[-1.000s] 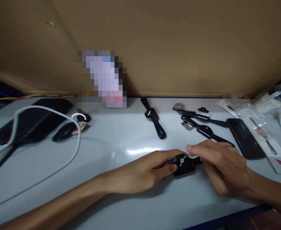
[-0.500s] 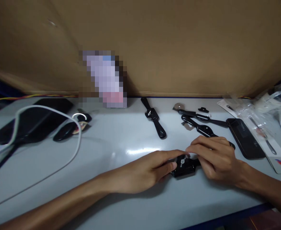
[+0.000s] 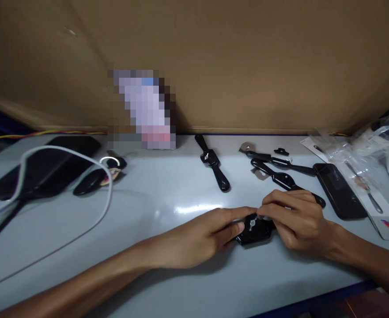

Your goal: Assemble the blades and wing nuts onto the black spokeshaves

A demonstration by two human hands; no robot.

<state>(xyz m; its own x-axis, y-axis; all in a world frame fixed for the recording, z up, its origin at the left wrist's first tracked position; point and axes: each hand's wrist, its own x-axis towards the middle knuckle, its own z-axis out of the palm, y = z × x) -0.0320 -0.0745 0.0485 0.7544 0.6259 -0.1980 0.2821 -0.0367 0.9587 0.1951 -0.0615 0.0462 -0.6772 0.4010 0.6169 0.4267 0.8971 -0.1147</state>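
A black spokeshave (image 3: 255,236) lies on the table between my hands, a silver screw showing on its middle. My left hand (image 3: 201,236) grips its left end, thumb against the body and forefinger along the far edge. The fingers of my right hand (image 3: 296,221) are drawn together at the tool's right far side, near the screw; what exactly the fingertips pinch is hidden. Just beyond my right hand lies another black spokeshave (image 3: 283,179), with a further disassembled one (image 3: 280,162) behind it. A whole spokeshave (image 3: 210,160) rests farther back, left of these.
Loose metal blades (image 3: 247,147) and a small black cap (image 3: 281,151) lie at the back. To the right are a black phone (image 3: 340,190) and plastic packaging (image 3: 363,176). A white cable (image 3: 110,194) loops at left, near a black flat object (image 3: 48,165). Cardboard (image 3: 247,66) stands behind.
The fingers of my right hand have shifted very slightly at the spokeshave's far edge, near the screw. My left hand keeps its hold, and the tool stays in place.
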